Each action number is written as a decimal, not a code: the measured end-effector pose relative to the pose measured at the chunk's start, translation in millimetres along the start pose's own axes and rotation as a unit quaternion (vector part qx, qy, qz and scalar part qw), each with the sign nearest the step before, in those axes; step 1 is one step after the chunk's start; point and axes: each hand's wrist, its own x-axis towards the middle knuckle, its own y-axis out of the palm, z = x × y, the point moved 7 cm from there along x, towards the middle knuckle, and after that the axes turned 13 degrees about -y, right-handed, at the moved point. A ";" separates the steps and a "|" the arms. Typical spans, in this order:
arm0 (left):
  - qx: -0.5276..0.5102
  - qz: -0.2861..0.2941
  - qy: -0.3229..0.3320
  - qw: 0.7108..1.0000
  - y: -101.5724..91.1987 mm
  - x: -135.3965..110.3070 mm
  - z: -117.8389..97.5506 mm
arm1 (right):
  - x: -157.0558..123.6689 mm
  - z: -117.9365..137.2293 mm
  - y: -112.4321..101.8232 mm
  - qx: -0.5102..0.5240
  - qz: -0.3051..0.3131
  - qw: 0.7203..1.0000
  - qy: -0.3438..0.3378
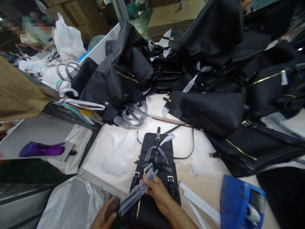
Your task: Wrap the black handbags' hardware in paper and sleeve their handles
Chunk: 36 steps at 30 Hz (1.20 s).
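A black backpack (pixel 159 143) with gold buckles lies on the table in front of me, its flap end pointing away. My right hand (pixel 156 189) is closed over it, pinching a plastic-wrapped strap (pixel 135 192) between thumb and fingers. The strap's loose end hangs down to the left. My left hand (pixel 105 214) is beside that end, apart from it, with fingers spread and nothing in them. Another plastic-covered loop (pixel 164 155) arches over the backpack's upper part.
Black bags (pixel 212 108) pile up at the back and right. A blue box-shaped thing (pixel 238 203) and white strips (pixel 199 200) lie to the right. A purple bottle (pixel 41 149) rests on a side shelf at the left. Other people work at the far left.
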 end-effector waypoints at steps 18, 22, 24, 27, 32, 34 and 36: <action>-0.117 0.437 -0.090 0.887 85.0 35.3 -127.4 | -2.0 51.4 -52.6 -0.345 -0.058 0.921 -0.172; -0.144 0.458 -0.118 0.869 87.8 37.3 -128.9 | -6.0 88.1 -50.7 -0.504 -0.057 0.794 -0.336; -0.156 0.468 -0.129 0.860 89.7 38.4 -130.3 | -1.8 92.9 -47.0 -0.551 -0.033 0.750 -0.365; -0.171 0.478 -0.143 0.850 90.3 40.0 -132.8 | 8.8 90.9 -50.3 -0.561 -0.003 0.745 -0.361; -0.166 0.486 -0.140 0.846 94.9 41.7 -138.4 | 10.7 91.5 -55.3 -0.525 0.009 0.766 -0.372; -0.155 0.478 -0.135 0.854 99.2 43.9 -139.3 | 7.6 92.3 -53.1 -0.532 0.006 0.760 -0.372; -0.141 0.467 -0.130 0.863 103.8 46.8 -139.5 | 4.8 92.8 -50.3 -0.542 0.004 0.755 -0.369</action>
